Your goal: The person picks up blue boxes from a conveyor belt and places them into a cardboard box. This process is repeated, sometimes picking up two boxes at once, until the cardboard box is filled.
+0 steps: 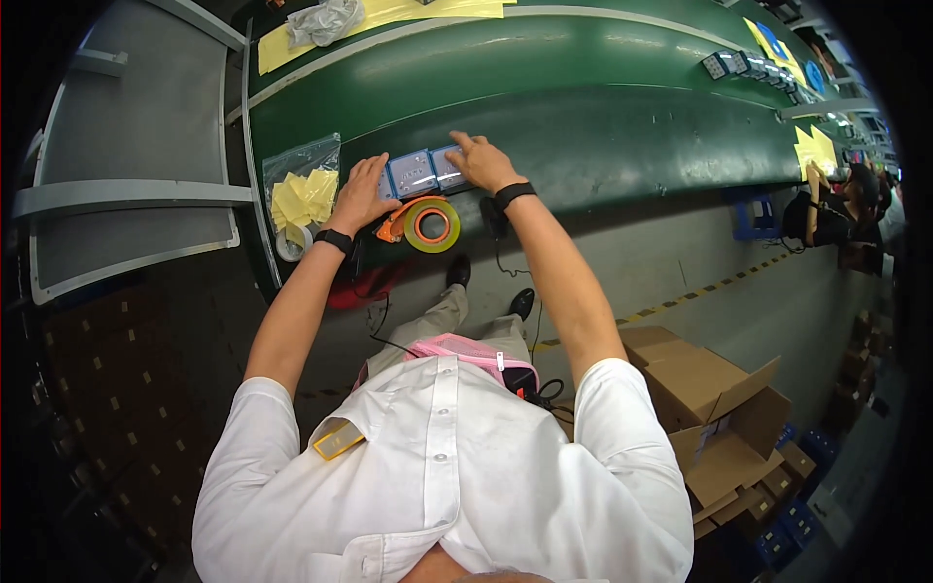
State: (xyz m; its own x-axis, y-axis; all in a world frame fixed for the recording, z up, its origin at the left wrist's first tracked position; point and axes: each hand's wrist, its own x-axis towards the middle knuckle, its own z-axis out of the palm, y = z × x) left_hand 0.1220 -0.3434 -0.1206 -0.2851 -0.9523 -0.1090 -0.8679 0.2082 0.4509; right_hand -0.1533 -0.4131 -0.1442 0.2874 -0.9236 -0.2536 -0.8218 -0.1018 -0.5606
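Note:
A short row of flat, blue-edged boxes (414,173) with pale tops lies near the table's front edge, between my hands. My left hand (362,197) wraps the row's left end, fingers at the far side and thumb at the near side, partly covering the end box. At the other end, my right hand (486,165) rests with fingers spread over the right box (448,169). Just in front of the row sits an orange tape dispenser (390,229) with a yellowish tape roll (432,224).
Left of my left hand lie a clear plastic bag (309,155) and crumpled yellow papers (305,199). Grey metal frames (136,198) border the table's left end. More boxes (743,65) stand far right, where another person (860,199) works. Open cardboard cartons (705,389) are at my right.

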